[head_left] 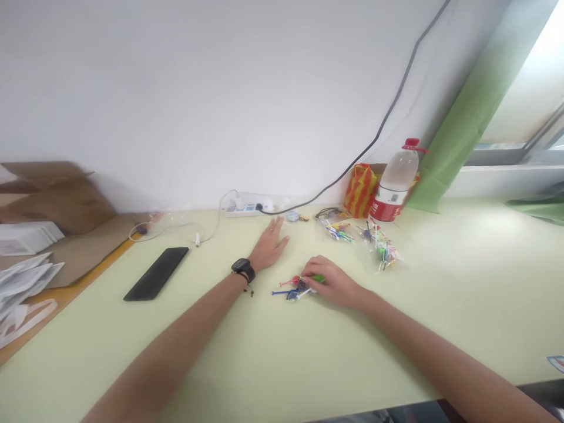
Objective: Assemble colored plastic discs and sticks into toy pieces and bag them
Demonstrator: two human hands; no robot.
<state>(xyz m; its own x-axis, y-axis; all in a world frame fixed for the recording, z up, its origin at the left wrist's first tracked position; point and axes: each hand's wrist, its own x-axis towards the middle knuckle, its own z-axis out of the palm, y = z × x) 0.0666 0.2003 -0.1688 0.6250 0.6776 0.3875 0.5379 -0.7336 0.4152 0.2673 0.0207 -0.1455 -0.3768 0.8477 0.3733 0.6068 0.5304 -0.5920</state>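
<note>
My left hand (268, 245) lies on the pale green table (247, 364) with its fingers spread and nothing in it, just in front of the power strip. A dark watch is on that wrist. My right hand (328, 281) is curled over a small bunch of colourful plastic pieces (293, 292), its fingers closed on a green piece (318, 278). Red, blue and white thin pieces stick out to the left of the fingers. Part of the bunch is hidden under the hand.
Plastic bags of small coloured pieces (384, 252) lie behind the right hand, near a large bottle (394, 185) and a red-yellow bag (360, 191). A power strip (249, 207) sits by the wall. On the left are a black flat object (156, 274) and an open cardboard box (74, 200).
</note>
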